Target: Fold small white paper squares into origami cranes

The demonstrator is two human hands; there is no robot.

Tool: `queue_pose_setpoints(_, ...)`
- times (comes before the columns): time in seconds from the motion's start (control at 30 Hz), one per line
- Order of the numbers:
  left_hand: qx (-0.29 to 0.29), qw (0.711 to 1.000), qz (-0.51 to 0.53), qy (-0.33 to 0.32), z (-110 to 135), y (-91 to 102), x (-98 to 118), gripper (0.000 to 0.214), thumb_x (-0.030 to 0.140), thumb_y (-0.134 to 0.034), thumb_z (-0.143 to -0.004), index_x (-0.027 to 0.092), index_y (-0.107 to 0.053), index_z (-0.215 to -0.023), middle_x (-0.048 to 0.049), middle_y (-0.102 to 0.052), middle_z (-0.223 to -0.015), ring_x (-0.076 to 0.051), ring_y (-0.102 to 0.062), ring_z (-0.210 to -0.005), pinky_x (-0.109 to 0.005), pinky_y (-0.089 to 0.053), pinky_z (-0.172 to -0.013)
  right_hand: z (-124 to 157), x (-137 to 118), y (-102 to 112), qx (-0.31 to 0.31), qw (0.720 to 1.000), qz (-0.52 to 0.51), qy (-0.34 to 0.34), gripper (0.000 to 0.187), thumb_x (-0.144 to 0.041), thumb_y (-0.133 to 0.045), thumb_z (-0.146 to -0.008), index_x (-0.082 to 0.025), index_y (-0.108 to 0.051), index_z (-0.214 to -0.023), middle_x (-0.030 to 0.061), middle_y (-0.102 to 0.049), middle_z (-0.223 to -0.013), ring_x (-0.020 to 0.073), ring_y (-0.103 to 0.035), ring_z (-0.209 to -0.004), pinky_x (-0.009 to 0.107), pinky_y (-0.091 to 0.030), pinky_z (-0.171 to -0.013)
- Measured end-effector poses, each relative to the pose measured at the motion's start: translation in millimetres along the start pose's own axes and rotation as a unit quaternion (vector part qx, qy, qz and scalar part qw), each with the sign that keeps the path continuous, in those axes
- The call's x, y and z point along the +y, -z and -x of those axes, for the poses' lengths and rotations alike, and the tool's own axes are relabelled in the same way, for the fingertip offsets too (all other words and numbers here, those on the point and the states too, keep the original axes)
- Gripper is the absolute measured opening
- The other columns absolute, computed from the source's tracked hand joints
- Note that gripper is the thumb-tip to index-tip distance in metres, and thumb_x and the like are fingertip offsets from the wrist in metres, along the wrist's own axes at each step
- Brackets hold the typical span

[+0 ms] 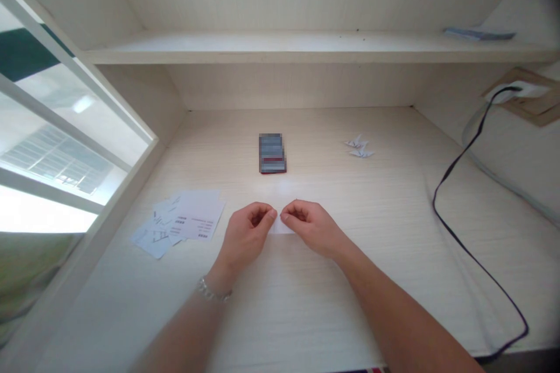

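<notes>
A small white slip of paper [280,226] lies on the pale wooden desk [306,303], pinched between both my hands. My left hand [247,232] curls its fingers onto the slip's left edge. My right hand [308,226] pinches the slip's right edge, fingertips almost meeting the left hand's. Most of the slip is hidden under my fingers.
A loose pile of printed white paper slips [184,222] lies to the left. A dark phone [272,153] rests further back at centre. Small folded white paper pieces [359,147] sit at the back right. A black cable [464,210] runs along the right side to a wall socket [522,92].
</notes>
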State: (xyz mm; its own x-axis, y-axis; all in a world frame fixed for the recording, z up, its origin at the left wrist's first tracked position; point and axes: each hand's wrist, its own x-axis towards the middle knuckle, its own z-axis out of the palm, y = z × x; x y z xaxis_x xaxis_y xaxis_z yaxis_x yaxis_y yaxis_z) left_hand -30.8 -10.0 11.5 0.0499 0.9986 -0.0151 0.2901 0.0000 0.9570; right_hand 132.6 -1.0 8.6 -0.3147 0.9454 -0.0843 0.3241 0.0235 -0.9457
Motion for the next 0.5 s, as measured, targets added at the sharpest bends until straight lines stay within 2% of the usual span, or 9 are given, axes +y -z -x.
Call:
queue_pose_setpoints(0.13,-0.032,0.999,-0.011,0.003,2.1,-5.7,0.2,0.020,0.034,-0.057,-0.074,0.016,-0.065,-0.071,-0.0013,-0.061,-0.065,-0.013,-0.051,-0.059,-0.022,-0.038,-0.055,-0.5,-2.9,-1.1,0.002,1.000,0.031,-0.005,0.014,-0.025,-0.050,-0.076,-0.017,-0.058,-0.069,-0.0008,-0.054,-0.061,0.0111,-0.046,-0.057,0.023,-0.033,-0.052)
queue_pose_setpoints(0.3,-0.051,0.998,0.024,0.042,0.9,-8.1,0.5,0.021,0.034,-0.058,-0.072,0.015,-0.065,-0.069,-0.0016,-0.061,-0.063,-0.013,-0.052,-0.059,-0.023,-0.039,-0.054,-2.1,-2.3,-1.2,0.006,0.999,0.031,-0.022,0.011,-0.020,-0.050,-0.071,-0.017,-0.055,-0.062,-0.0025,-0.049,-0.056,0.0106,-0.042,-0.055,0.022,-0.030,-0.049)
queue_pose_setpoints(0.5,-0.023,0.991,0.076,0.105,-4.5,-1.0,-3.6,0.023,0.036,-0.061,-0.070,0.013,-0.062,-0.068,0.0002,-0.058,-0.060,-0.011,-0.049,-0.054,-0.021,-0.035,-0.050,-0.8,1.5,-2.9,-0.016,0.999,-0.012,-0.044,0.008,-0.015,-0.047,-0.064,-0.017,-0.052,-0.058,-0.0032,-0.047,-0.053,0.0103,-0.042,-0.052,0.022,-0.030,-0.048)
